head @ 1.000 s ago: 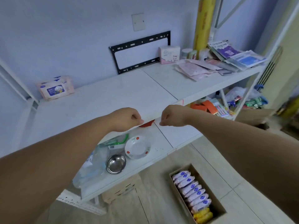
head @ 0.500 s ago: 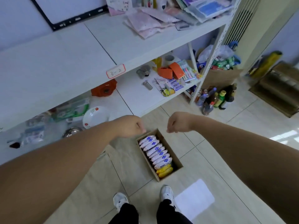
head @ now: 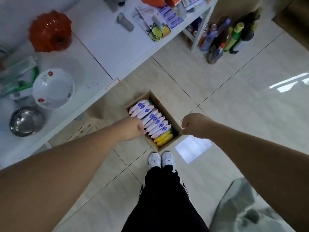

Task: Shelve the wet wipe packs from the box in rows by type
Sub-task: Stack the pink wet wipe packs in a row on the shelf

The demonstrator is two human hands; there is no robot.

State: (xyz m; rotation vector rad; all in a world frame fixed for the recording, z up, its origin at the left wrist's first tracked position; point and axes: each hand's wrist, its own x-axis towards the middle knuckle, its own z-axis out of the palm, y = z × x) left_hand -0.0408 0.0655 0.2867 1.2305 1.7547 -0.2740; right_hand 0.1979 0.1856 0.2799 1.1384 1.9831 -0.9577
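The left hand [head: 129,128], fingers curled shut, covers the near left rim of the brown cardboard box [head: 168,113]; whether it grips anything is unclear. Between the hands, pink wet wipe packs [head: 151,117] and yellow packs [head: 163,137] stand in a row. The right hand [head: 194,125], loosely clenched and empty, hovers over the box's right corner.

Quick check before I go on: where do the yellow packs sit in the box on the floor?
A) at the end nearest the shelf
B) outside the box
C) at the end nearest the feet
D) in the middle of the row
C: the yellow packs lie at the box's end nearest the white shoes, after the row of pink-and-white packs.
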